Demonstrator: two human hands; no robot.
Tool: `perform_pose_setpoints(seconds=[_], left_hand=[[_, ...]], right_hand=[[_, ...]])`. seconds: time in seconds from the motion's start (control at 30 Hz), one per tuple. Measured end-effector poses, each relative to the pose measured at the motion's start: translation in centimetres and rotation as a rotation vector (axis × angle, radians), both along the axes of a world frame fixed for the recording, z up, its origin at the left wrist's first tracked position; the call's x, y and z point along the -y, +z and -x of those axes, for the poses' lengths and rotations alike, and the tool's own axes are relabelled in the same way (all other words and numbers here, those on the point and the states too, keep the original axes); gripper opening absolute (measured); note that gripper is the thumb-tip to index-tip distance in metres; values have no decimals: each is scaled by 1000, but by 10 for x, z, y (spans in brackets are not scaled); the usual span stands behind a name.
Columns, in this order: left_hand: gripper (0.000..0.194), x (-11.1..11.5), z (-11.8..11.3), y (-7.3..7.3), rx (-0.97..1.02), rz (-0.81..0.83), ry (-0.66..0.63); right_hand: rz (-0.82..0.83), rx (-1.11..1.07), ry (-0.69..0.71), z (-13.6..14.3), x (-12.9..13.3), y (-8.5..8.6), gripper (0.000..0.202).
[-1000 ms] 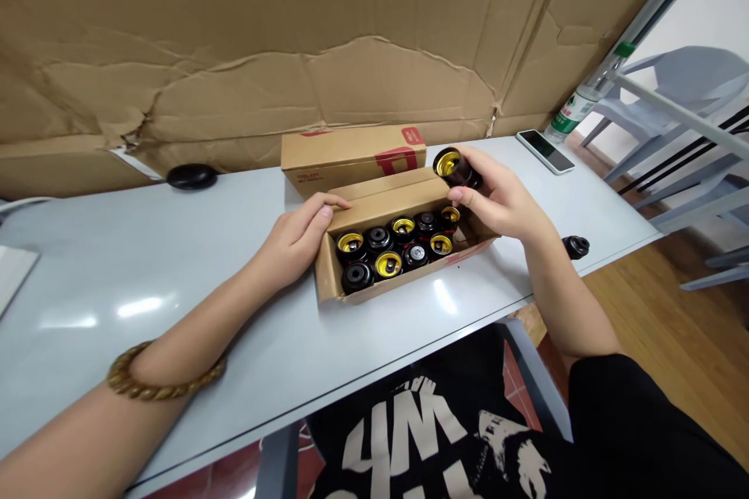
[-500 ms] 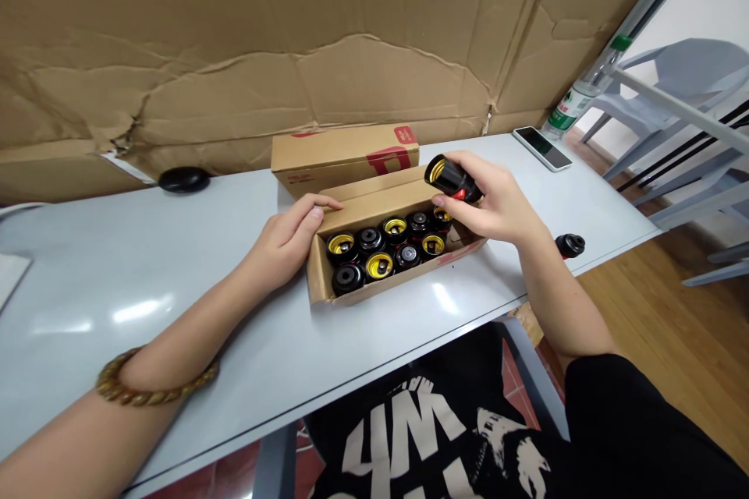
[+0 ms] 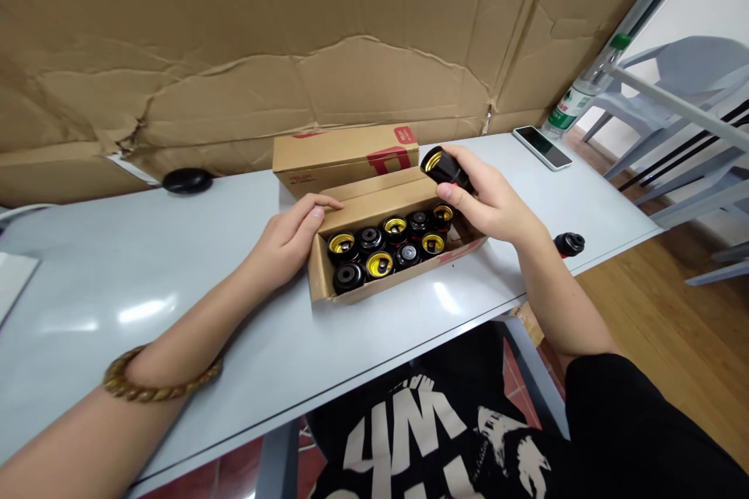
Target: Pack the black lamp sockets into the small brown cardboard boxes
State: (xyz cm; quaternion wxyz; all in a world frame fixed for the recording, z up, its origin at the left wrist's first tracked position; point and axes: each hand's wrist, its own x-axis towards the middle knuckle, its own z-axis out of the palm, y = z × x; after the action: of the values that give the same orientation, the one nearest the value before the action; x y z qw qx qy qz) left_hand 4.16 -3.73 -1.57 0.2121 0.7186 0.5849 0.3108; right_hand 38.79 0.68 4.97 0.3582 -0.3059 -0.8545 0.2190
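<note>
Brown cardboard [image 3: 281, 8] backs the pale surface [image 3: 263, 359]. Right hand [image 3: 495, 199]: fingers grip a black cylinder [image 3: 448, 170] above the open box [image 3: 378, 203] at two o'clock. Left hand [image 3: 285, 238]: fingers lie extended, touching its ten-o'clock corner.

The right hand [image 3: 488, 199] has turned its black socket [image 3: 452, 167], so the yellow mouth [image 3: 433, 162] faces further left. The thumb [image 3: 452, 193] now hides most of the red patch [image 3: 455, 185].
</note>
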Motion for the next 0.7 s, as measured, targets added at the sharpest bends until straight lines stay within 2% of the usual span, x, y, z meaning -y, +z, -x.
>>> perform_pose_setpoints(seconds=[0.13, 0.33, 0.47, 0.7], left_hand=[[53, 0, 0, -2, 14, -20, 14], [53, 1, 0, -2, 22, 5, -13], [53, 2, -2, -2, 35, -19, 28], [53, 0, 1, 4, -8, 30, -15]], right_hand=[[-51, -10, -43, -1, 1, -1, 58], [-165, 43, -21, -1, -1, -3, 44], [-115, 29, -25, -2, 0, -2, 50], [-59, 14, 5, -4, 4, 2, 56]])
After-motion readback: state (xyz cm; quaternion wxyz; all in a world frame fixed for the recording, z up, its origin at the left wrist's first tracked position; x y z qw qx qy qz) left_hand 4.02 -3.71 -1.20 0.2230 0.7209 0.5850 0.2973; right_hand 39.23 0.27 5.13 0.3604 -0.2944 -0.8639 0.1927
